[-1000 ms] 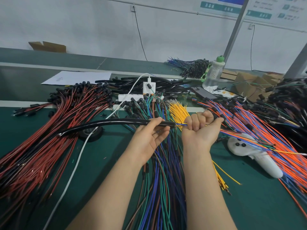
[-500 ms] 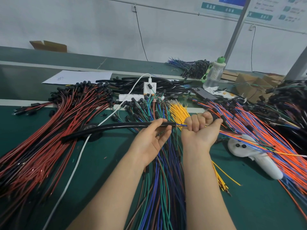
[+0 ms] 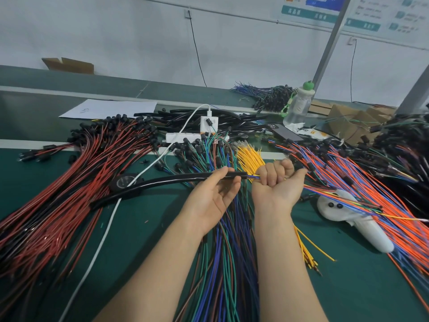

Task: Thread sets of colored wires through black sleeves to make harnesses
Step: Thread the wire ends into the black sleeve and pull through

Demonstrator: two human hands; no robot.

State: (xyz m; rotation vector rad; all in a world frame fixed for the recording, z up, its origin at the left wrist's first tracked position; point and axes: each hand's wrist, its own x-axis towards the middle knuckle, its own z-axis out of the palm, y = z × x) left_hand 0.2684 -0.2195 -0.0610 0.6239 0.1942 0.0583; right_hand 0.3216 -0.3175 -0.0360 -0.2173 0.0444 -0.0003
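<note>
Over the green-matted counter (image 3: 348, 287), work with the left hand (image 3: 213, 196) pinching the mouth of the glossy black tubular sleeve (image 3: 162, 183) and the right hand (image 3: 276, 184) fisted in a tight grip round the set of thin coloured wires (image 3: 251, 177), just beside that mouth. Push short lengths, tips bunched, sleeve straight, clear of the farther red-and-black wire heap (image 3: 69, 194).

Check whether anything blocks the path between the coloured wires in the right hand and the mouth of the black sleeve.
Nothing visible does. The right hand grips the coloured wires, which run straight into the mouth of the black sleeve that the left hand pinches. Only bare wire shows between the hands.
</note>
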